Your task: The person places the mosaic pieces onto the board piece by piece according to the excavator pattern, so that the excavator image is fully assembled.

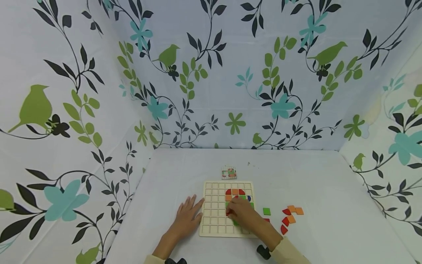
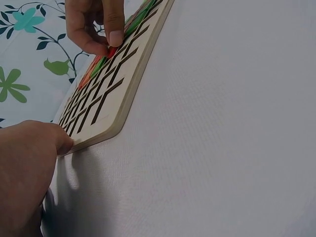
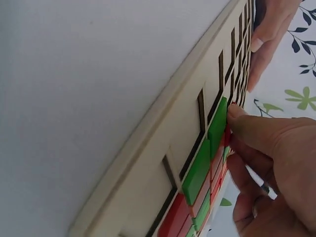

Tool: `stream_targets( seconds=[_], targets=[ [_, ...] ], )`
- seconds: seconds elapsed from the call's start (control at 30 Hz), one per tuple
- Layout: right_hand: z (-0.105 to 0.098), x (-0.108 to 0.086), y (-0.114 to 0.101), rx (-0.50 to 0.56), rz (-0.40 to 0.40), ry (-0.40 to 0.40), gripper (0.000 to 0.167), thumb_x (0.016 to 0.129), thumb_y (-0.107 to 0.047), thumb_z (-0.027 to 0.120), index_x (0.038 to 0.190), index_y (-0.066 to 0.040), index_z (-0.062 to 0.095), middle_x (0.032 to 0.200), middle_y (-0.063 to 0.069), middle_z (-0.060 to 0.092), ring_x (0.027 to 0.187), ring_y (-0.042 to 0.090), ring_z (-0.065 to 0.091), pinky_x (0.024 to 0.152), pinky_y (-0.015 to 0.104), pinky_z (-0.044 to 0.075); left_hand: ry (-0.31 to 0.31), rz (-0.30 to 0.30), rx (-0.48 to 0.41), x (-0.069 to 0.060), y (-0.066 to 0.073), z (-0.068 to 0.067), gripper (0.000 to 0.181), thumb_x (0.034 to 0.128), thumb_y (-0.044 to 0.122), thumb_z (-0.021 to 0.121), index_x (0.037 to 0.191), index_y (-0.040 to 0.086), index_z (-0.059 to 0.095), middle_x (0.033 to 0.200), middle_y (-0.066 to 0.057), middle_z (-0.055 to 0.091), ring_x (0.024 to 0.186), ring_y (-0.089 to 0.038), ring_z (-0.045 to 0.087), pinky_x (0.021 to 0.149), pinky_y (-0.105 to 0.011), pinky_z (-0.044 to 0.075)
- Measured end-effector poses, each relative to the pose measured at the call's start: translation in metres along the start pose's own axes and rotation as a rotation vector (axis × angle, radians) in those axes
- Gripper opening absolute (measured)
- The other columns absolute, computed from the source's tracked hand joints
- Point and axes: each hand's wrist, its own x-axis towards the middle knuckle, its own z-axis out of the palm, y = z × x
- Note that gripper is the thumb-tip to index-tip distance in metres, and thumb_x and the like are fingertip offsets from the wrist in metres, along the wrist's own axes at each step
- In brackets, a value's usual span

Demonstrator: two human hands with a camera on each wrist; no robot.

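Note:
A light wooden grid board (image 1: 211, 233) lies on the white table, with red, orange, green and blue tiles set in cells on its right side. My right hand (image 1: 243, 213) is over the tiled part and pinches a small red tile (image 2: 112, 51) between thumb and fingers, down at the board's surface. In the right wrist view, green tiles (image 3: 197, 170) sit in the grid beside those fingertips. My left hand (image 1: 188, 217) rests at the board's left edge, fingers extended and thumb touching the rim. The right hand hides some of the tiles beneath it.
Right of the board lie a loose green square tile (image 1: 266, 211), several orange tiles (image 1: 299, 211) and several red rounded tiles (image 1: 284, 230). A small pattern card (image 1: 229, 172) lies just behind the board. Patterned cloth (image 1: 234, 84) hangs around the table's back and sides.

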Motion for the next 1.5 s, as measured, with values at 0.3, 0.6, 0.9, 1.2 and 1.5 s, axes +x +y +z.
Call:
stream_targets(
  seconds=[0.3,0.6,0.9,1.2,1.5],
  targets=[
    [0.001,0.001,0.002,0.028,-0.007,-0.018,0.007,0.095,-0.023,0.082,0.099,-0.022,0.076,0.094,-0.014,0.065,0.09,0.006,0.053,0.083,0.029,0.052,0.002,0.003,0.01,0.001,-0.002,0.001,0.054,0.1076,0.03,0.054,0.16,0.02,0.048,0.172,-0.018,0.03,0.16,-0.046,0.021,0.124,-0.072,0.016],
    [0.0,0.004,0.0,0.066,-0.056,-0.028,0.006,0.098,-0.013,0.077,0.1,-0.019,0.077,0.098,-0.012,0.068,0.092,0.006,0.057,0.085,0.027,0.056,0.005,0.009,0.001,0.001,-0.001,-0.001,0.054,0.1077,0.031,0.054,0.16,0.02,0.048,0.172,-0.018,0.03,0.16,-0.046,0.02,0.125,-0.072,0.015],
    [0.001,0.003,0.005,0.076,-0.115,-0.04,0.008,0.098,-0.011,0.076,0.103,-0.016,0.08,0.101,-0.009,0.07,0.097,0.006,0.064,0.088,0.025,0.058,0.007,0.008,0.001,0.0,0.0,-0.002,0.054,0.1073,0.03,0.055,0.16,0.02,0.048,0.172,-0.018,0.03,0.16,-0.045,0.021,0.125,-0.072,0.015],
    [-0.002,0.001,0.005,0.03,-0.129,-0.012,0.01,0.096,-0.01,0.079,0.104,-0.016,0.079,0.103,-0.007,0.07,0.098,0.008,0.065,0.089,0.027,0.058,0.003,0.017,0.002,0.001,0.0,-0.002,0.054,0.1077,0.031,0.054,0.16,0.02,0.047,0.172,-0.019,0.03,0.16,-0.047,0.021,0.124,-0.072,0.015],
    [-0.033,-0.036,0.022,0.061,0.287,0.005,0.022,0.096,-0.026,0.079,0.115,-0.016,0.075,0.108,-0.003,0.069,0.103,0.018,0.064,0.091,0.047,0.051,-0.007,-0.002,0.011,0.001,-0.001,0.001,0.054,0.1078,0.032,0.053,0.16,0.021,0.047,0.172,-0.018,0.029,0.16,-0.045,0.021,0.125,-0.072,0.015]
  ],
)
